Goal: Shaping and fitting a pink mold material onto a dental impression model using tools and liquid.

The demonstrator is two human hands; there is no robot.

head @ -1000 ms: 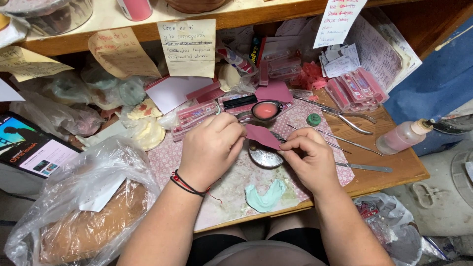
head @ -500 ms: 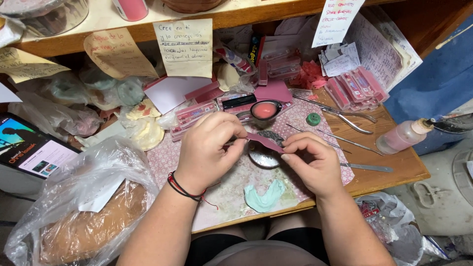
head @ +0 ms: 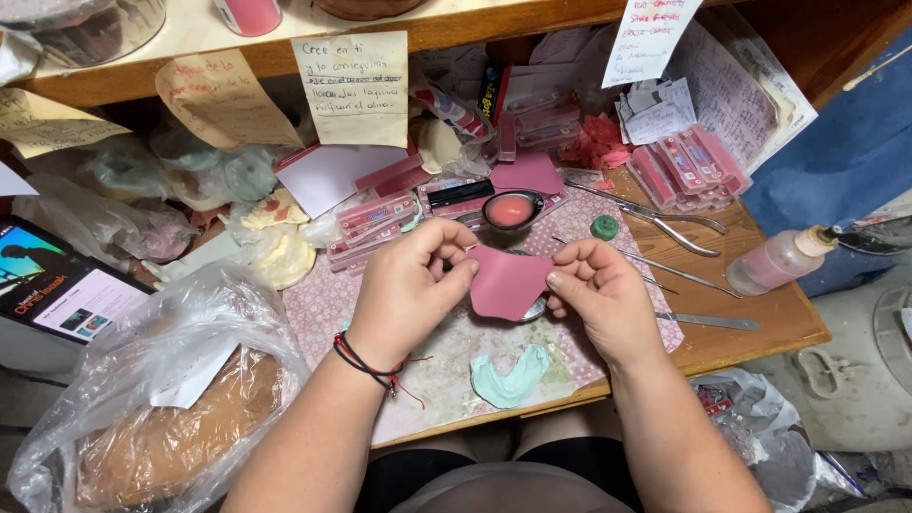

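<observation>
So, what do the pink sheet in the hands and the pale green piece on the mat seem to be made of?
The pink sheet, pinched between the left hand and the right hand, looks like soft wax or a similar pliable sheet: matte, thin, curved at its edges. The pale green piece looks like a matte plaster or putty cast, thick and arch-shaped; I cannot tell which.

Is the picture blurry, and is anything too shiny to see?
Head view: the left hand, right hand and pink sheet look sharp under soft, even light; only the plastic bag shows white glare, and edges bend slightly.
</observation>
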